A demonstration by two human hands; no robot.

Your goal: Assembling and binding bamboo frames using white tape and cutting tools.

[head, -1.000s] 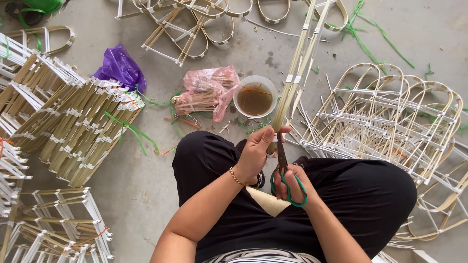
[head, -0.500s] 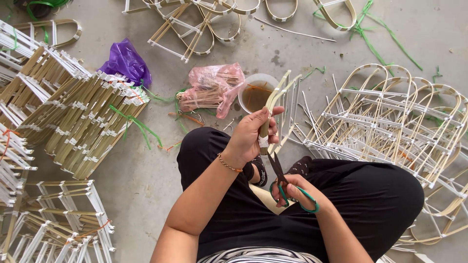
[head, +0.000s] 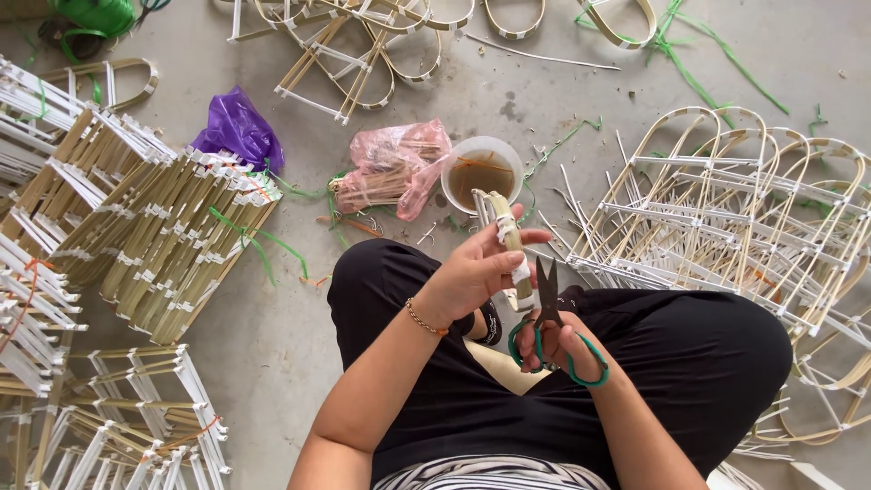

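Observation:
My left hand [head: 479, 270] grips a bundle of bamboo strips [head: 506, 238] bound with white tape, held nearly end-on above my lap. My right hand [head: 561, 349] holds green-handled scissors [head: 547, 313], blades pointing up and slightly apart, right beside the taped lower end of the bundle. I sit cross-legged on the concrete floor in black trousers. A thin bracelet circles my left wrist.
A white bowl of brown liquid [head: 481, 172] stands just beyond my knees, next to a pink plastic bag of sticks [head: 390, 168]. A purple bag [head: 238, 130] lies left. Stacks of taped bamboo frames [head: 154, 240] fill the left; arched frames [head: 726, 209] pile up on the right.
The long bamboo bundle has swung from pointing far away to nearly end-on toward me. My left hand has shifted right, and the scissors have risen beside the bundle's taped end.

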